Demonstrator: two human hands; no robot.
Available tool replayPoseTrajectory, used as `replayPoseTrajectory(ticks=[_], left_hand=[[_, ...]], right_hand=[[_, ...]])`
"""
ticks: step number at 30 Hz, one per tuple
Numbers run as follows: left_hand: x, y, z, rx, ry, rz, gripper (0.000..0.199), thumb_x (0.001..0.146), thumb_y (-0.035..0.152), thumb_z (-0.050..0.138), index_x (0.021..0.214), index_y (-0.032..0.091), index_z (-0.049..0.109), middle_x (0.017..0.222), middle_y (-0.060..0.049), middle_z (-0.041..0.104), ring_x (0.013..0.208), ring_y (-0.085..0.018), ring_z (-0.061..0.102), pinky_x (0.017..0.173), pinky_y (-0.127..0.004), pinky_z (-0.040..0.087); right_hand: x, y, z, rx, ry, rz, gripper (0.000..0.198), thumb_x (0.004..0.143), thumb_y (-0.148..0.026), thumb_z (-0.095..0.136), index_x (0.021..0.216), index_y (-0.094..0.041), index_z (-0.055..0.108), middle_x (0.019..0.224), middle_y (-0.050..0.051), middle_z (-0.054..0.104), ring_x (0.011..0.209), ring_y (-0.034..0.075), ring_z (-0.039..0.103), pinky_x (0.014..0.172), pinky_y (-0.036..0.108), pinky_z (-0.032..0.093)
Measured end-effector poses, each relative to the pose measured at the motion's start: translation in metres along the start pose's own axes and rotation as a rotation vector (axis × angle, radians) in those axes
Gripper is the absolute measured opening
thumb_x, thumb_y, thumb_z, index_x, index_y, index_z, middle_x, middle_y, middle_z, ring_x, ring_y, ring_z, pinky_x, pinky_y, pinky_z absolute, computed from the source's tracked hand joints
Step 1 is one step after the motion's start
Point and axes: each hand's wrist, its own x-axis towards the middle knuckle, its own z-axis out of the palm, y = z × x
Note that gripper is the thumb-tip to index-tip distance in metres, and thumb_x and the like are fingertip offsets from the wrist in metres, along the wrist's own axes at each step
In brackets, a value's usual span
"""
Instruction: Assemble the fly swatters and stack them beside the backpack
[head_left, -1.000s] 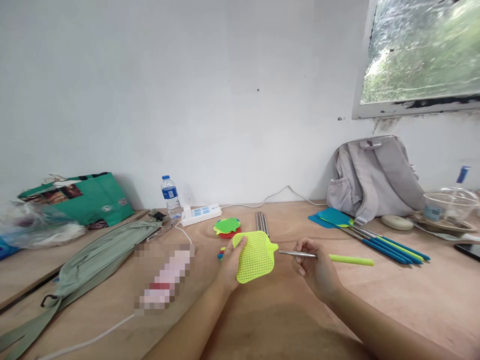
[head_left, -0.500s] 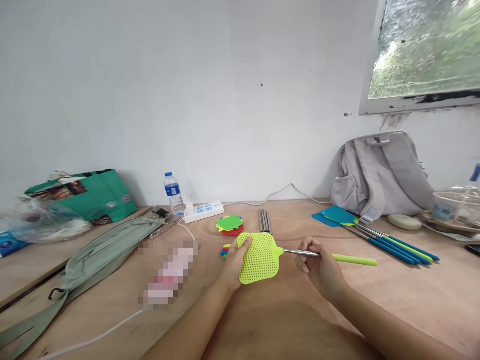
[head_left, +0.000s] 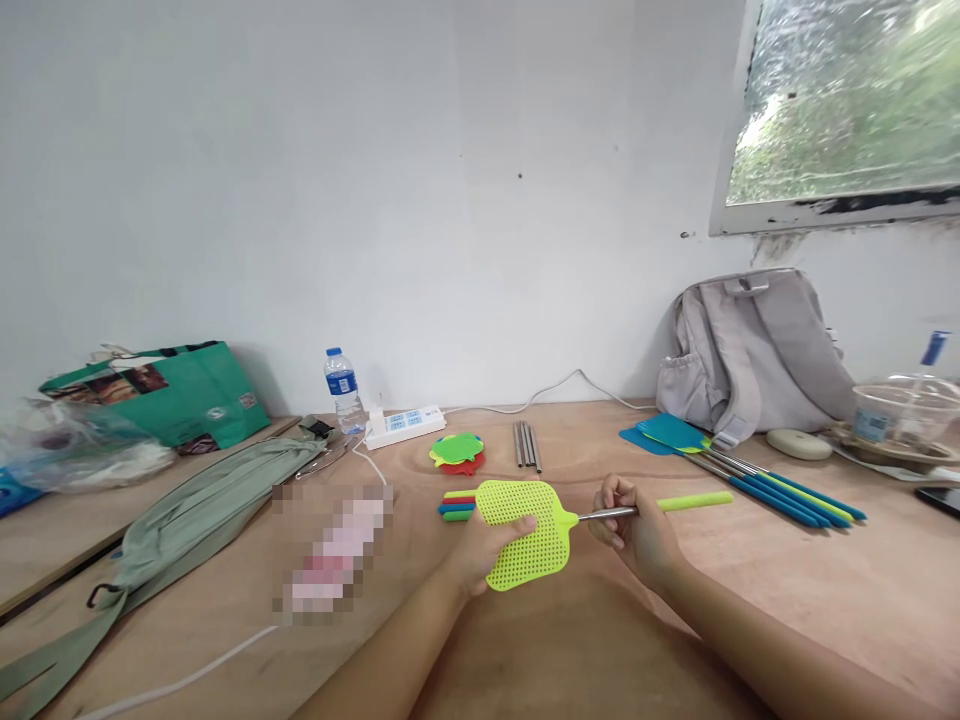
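A yellow-green fly swatter (head_left: 534,560) is held level above the table between both hands. My left hand (head_left: 480,550) grips the perforated head, its thumb lying across the front. Around the metal rod close to the head, the fingers of my right hand (head_left: 630,530) are closed; the yellow-green grip sticks out to the right of it. Behind the head lie several coloured handle grips (head_left: 456,505), partly covered by it. Farther back are a stack of loose swatter heads (head_left: 459,452) in green, yellow and red, and several metal rods (head_left: 527,446).
Finished-looking swatters (head_left: 780,495) lie at the right before a grey backpack (head_left: 750,350). Beyond them are plastic cups (head_left: 892,415) and a phone (head_left: 941,500). At the left are a power strip (head_left: 405,427), a water bottle (head_left: 343,390), a belt bag (head_left: 195,500) and a green bag (head_left: 195,395).
The swatter head has come slightly lower and nearer. My left thumb has moved farther across its face. Less of the grip now shows beyond my right hand.
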Motion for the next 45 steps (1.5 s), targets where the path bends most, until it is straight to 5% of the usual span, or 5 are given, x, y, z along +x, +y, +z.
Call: replayPoseTrajectory(ticks=[9,27,39,45], left_hand=[[0.002,-0.011,0.002,0.139,0.048,0.093,0.062,0.052,0.028,0.076,0.109,0.018,0.056,0.101,-0.010,0.063,0.092,-0.025,0.059,0.083,-0.041,0.045],[-0.006,0.003,0.000,0.320,-0.002,0.188,0.038,0.060,0.025,0.070,0.097,0.019,0.062,0.100,-0.009,0.063,0.089,-0.022,0.060,0.081,-0.036,0.046],[0.000,-0.007,-0.008,0.287,0.011,0.147,0.045,0.060,0.027,0.071,0.103,0.018,0.058,0.104,-0.009,0.061,0.094,-0.023,0.058,0.082,-0.037,0.046],[0.006,0.000,-0.014,0.142,0.026,0.047,0.050,0.052,0.023,0.077,0.098,0.015,0.058,0.095,-0.011,0.065,0.088,-0.026,0.060,0.078,-0.041,0.047]], right_hand=[[-0.005,0.019,0.004,0.101,0.066,0.052,0.015,0.064,-0.019,0.039,0.050,-0.017,0.045,0.035,-0.005,0.032,0.026,0.004,0.020,0.033,0.019,0.015],[-0.017,0.027,0.010,0.045,0.088,0.089,0.014,0.062,-0.025,0.042,0.059,-0.017,0.053,0.038,-0.008,0.028,0.028,0.003,0.014,0.033,0.019,0.013],[-0.015,0.023,0.011,0.054,0.055,0.124,0.016,0.063,-0.023,0.041,0.056,-0.016,0.053,0.038,-0.007,0.029,0.029,0.004,0.019,0.035,0.020,0.016],[-0.011,0.014,0.014,-0.148,0.004,0.067,0.015,0.065,-0.028,0.043,0.059,-0.017,0.052,0.042,-0.003,0.039,0.034,0.007,0.030,0.036,0.020,0.018]])
